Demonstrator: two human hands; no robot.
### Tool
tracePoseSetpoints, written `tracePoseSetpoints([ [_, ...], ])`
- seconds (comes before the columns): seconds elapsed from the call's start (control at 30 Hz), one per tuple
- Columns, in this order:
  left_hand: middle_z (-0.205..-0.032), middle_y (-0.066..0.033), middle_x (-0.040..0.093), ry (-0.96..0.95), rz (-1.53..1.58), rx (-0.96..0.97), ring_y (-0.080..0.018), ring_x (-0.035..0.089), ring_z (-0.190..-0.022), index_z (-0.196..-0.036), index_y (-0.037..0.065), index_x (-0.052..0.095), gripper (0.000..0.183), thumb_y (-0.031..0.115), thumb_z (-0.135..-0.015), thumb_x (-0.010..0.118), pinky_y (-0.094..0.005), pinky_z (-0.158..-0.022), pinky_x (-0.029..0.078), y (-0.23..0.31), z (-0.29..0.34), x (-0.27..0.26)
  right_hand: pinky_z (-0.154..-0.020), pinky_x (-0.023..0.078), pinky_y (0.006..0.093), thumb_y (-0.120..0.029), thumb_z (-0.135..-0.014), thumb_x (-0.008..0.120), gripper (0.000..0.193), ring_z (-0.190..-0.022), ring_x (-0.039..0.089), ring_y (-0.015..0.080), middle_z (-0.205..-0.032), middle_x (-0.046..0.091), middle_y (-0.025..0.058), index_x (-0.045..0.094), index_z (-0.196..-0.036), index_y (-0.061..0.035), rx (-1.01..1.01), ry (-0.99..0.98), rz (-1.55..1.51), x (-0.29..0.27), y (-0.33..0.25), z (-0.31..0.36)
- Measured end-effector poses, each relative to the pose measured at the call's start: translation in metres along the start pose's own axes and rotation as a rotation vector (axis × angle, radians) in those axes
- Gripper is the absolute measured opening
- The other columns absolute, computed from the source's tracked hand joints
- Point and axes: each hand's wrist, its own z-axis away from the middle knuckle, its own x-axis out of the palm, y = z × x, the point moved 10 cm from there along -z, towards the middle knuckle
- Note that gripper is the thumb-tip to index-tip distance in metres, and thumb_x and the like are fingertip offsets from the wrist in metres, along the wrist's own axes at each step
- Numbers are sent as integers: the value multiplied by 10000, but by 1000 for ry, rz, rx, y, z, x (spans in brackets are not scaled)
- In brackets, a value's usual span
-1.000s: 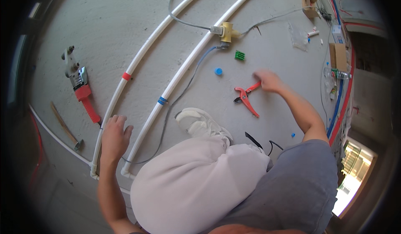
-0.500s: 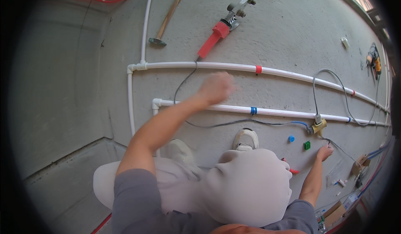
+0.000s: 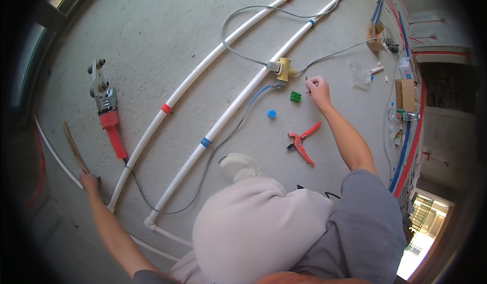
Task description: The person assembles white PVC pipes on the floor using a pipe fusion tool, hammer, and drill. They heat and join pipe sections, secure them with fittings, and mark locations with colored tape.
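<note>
My left hand (image 3: 89,183) is closed at the head end of a hammer (image 3: 74,147), whose wooden handle points away; the fingers mostly hide the head. My right hand (image 3: 317,90) is pinched around a small, thin, dark piece too small to name, close to a yellow socket block (image 3: 284,69) with plugs and cables. On the floor near that hand lie a green studded block (image 3: 296,97), a blue cap (image 3: 271,114) and a red-handled pipe cutter (image 3: 302,143).
A red-handled pipe welding tool (image 3: 112,127) lies at the left, its cable crossing beneath me. Two white pipes run diagonally, one with red clips (image 3: 166,108), the other with blue clips (image 3: 205,142). Cardboard boxes (image 3: 405,95), a plastic bag (image 3: 360,76) and a bottle (image 3: 408,115) are at right.
The view has swung to the right. My left hand has gone from above the pipes to the hammer and closed on it. My right hand stays near the socket block.
</note>
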Motion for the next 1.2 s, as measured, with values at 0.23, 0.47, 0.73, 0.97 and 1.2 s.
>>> tracePoseSetpoints([
  [0.23, -1207, -295, 747, 325, -233, -210, -500, 694, -1167, -1210, -56, 691, 403, 159, -892, 571, -557, -1025, 535, 48, 57, -50, -794, 651, 296, -7, -1016, 675, 361, -913, 755, 184, -1088, 701, 102, 593, -1362, 60, 32, -584, -514, 90, -100, 84],
  [0.47, -971, -240, 767, 501, 16, 119, -427, 747, -913, -1200, -39, 729, 377, 69, -875, 571, -508, -856, 569, 118, 126, -121, -851, 666, 315, -14, -1003, 701, 379, -958, 770, 210, -1107, 680, 97, 590, -1357, 60, 37, -796, -455, 143, -135, 117],
  [0.73, -831, -244, 635, -73, -53, 751, -471, 631, -888, -825, 22, 616, 104, -29, -762, 551, -570, -769, 456, 348, 302, -63, -942, 619, 338, -68, -992, 735, 404, -1081, 751, 250, -1190, 711, 140, 623, -1358, 62, -221, -827, -73, 247, -180, 130],
  [0.97, -926, -146, 708, -457, -407, 1139, -318, 679, -1022, -966, 66, 723, 121, 113, -871, 665, -550, -1059, 442, 457, 461, 59, -1028, 521, 470, -309, -922, 809, 571, -1183, 665, 411, -1215, 712, 214, 634, -1385, -26, -1210, -892, 447, 248, -202, 299],
  [1.2, -1012, -154, 671, 107, 550, 1321, -364, 675, -878, -1082, 17, 697, 245, 37, -838, 701, -522, -754, 530, 466, 466, 4, -730, 512, 384, -193, -923, 760, 310, -773, 632, 217, -884, 674, 78, 654, -1154, -16, -241, -816, 420, 210, -72, 242],
])
